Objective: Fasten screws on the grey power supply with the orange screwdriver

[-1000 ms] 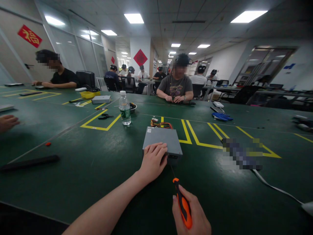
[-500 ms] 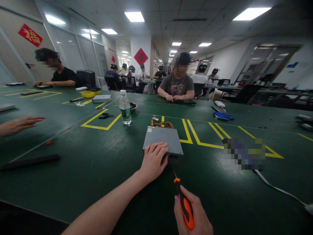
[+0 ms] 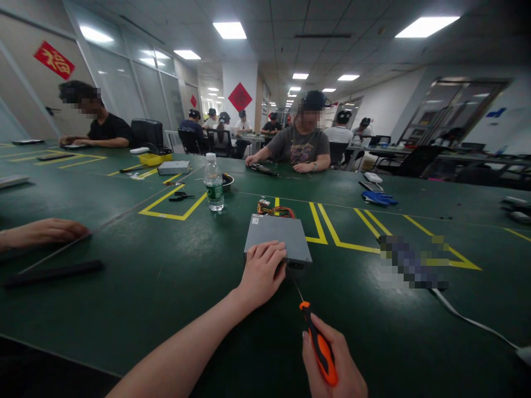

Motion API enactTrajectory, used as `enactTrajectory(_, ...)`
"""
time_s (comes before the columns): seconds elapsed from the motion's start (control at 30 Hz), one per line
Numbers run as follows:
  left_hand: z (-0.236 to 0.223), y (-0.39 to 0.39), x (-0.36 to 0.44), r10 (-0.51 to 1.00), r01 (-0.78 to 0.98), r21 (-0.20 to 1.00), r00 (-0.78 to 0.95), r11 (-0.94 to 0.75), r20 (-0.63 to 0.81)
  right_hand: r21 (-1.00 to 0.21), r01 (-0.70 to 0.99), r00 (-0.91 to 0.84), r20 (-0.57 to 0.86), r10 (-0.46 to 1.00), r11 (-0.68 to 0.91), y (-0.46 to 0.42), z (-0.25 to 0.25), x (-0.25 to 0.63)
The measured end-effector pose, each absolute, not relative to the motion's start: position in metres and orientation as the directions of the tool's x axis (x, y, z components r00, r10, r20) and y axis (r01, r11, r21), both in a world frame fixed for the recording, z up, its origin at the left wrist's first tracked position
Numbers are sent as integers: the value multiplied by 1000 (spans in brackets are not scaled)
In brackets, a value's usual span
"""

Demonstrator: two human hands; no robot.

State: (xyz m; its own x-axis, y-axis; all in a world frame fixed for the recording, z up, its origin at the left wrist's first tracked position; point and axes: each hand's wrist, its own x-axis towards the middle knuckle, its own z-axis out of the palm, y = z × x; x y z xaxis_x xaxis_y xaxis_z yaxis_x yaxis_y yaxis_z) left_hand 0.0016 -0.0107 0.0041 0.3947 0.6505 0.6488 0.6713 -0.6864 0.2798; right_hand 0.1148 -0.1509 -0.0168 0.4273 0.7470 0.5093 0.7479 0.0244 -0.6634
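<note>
A grey metal computer power supply (image 3: 276, 232) lies on the green table, its bundle of coloured wires (image 3: 279, 210) at the far side. My left hand (image 3: 263, 271) holds it down, fingers across the top and the thumb at the near side. In my right hand (image 3: 334, 359) is a screwdriver (image 3: 321, 345) with an orange and black handle, gripped along its length. Its thin shaft points up toward the power supply's near face, with the tip just short of the case. No screw is visible at the tip.
A water bottle (image 3: 214, 185) stands beyond, left of the power supply. At far left, another person's hand (image 3: 50, 231) rests near a long black bar (image 3: 53, 273). Blue gloves (image 3: 379, 199) and a cable (image 3: 473, 318) lie to the right. A person (image 3: 305, 135) sits opposite.
My right hand and the screwdriver have drawn back slightly right, away from the power supply. My left hand stays put. The other person's hand at left moved right, over the small red piece.
</note>
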Motion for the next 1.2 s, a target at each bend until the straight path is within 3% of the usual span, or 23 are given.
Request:
enactTrajectory(0.2, 5, -11, 1, 652, 669, 281, 399, -687, 644, -648, 760, 400, 510, 761, 35, -151, -21, 117)
enactTrajectory(0.57, 4, -10, 2, 649, 663, 284, 399, -692, 648, -458, 885, 214, 557, 803, 82, -150, -43, 139)
enactTrajectory(0.83, 4, -11, 1, 645, 666, 280, 394, -691, 655, -505, 846, 146, 527, 837, 170, -149, -34, 150)
enactTrajectory(0.97, 5, -11, 1, 645, 663, 281, 399, -694, 651, -579, 814, 300, 498, 814, 54, -151, -27, 139)
enactTrajectory(1.2, 3, -11, 2, 645, 667, 278, 398, -692, 652, -675, 738, 442, 465, 767, -16, -152, -15, 114)
